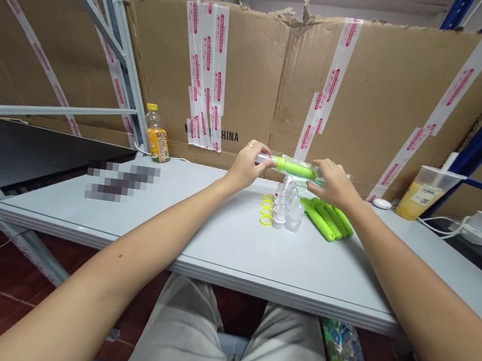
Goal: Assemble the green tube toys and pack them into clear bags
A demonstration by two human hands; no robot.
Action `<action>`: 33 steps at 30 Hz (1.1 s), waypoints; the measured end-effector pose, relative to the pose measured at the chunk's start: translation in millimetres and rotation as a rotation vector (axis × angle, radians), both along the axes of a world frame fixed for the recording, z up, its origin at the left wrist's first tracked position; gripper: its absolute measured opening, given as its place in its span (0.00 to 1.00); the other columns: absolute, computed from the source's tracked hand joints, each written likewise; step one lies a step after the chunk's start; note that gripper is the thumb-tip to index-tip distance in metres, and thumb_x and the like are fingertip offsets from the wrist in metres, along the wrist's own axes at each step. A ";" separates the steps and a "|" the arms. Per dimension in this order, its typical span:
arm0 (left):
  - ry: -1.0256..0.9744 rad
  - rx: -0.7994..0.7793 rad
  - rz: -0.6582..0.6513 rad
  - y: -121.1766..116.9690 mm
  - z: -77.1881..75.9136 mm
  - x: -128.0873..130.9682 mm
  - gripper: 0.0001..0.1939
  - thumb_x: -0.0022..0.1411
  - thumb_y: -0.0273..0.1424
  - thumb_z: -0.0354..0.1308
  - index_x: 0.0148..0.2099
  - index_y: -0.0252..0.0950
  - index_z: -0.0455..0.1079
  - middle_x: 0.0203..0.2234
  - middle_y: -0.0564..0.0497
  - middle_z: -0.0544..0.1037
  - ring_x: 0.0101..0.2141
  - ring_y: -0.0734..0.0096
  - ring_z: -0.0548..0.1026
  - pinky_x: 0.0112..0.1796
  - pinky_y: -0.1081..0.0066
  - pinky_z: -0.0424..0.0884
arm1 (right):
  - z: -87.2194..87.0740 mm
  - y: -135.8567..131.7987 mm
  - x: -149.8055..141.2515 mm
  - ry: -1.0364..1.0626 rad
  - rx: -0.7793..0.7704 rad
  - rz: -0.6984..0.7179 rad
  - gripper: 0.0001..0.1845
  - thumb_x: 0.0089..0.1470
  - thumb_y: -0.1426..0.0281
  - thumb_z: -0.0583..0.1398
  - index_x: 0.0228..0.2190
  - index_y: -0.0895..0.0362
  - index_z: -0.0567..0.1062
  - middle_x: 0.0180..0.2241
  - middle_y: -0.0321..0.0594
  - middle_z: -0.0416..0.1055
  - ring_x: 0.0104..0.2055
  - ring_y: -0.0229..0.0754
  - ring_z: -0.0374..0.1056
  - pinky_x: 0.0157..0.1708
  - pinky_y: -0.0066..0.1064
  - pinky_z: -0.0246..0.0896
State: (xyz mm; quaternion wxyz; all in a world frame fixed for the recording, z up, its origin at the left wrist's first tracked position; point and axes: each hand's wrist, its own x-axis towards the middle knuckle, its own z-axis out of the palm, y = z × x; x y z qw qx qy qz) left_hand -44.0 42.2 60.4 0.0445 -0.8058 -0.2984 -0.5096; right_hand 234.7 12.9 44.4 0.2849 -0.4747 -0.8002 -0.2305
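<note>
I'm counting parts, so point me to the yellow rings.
In the head view, the yellow rings lie in a row on the pale tabletop, just right of centre, immediately left of the clear plastic pieces.

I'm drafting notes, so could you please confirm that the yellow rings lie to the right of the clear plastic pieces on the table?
Not quite: the head view shows the yellow rings lying to the left of the clear plastic pieces on the table.
</note>
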 end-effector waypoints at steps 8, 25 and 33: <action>-0.056 0.008 0.071 -5.7 0.8 7.4 0.10 0.66 0.39 0.58 0.43 0.39 0.65 0.41 0.46 0.72 0.40 0.65 0.72 0.39 0.66 0.70 | 1.7 -6.3 -10.4 0.010 0.012 -0.029 0.24 0.54 0.60 0.58 0.51 0.56 0.67 0.46 0.52 0.72 0.45 0.57 0.67 0.45 0.44 0.59; -0.041 -0.105 -0.121 -5.0 -1.6 9.3 0.13 0.65 0.31 0.57 0.51 0.36 0.63 0.46 0.45 0.76 0.45 0.66 0.74 0.44 0.66 0.70 | 2.4 -4.9 -3.3 0.096 0.020 -0.095 0.19 0.56 0.64 0.54 0.47 0.57 0.70 0.45 0.53 0.73 0.47 0.57 0.68 0.46 0.43 0.61; -0.157 -0.139 -0.158 -10.5 2.3 10.0 0.08 0.60 0.31 0.63 0.42 0.37 0.70 0.37 0.51 0.77 0.34 0.70 0.72 0.38 0.69 0.67 | -0.5 1.1 0.0 0.091 0.077 -0.001 0.19 0.52 0.63 0.58 0.45 0.56 0.71 0.42 0.51 0.74 0.45 0.57 0.68 0.44 0.44 0.61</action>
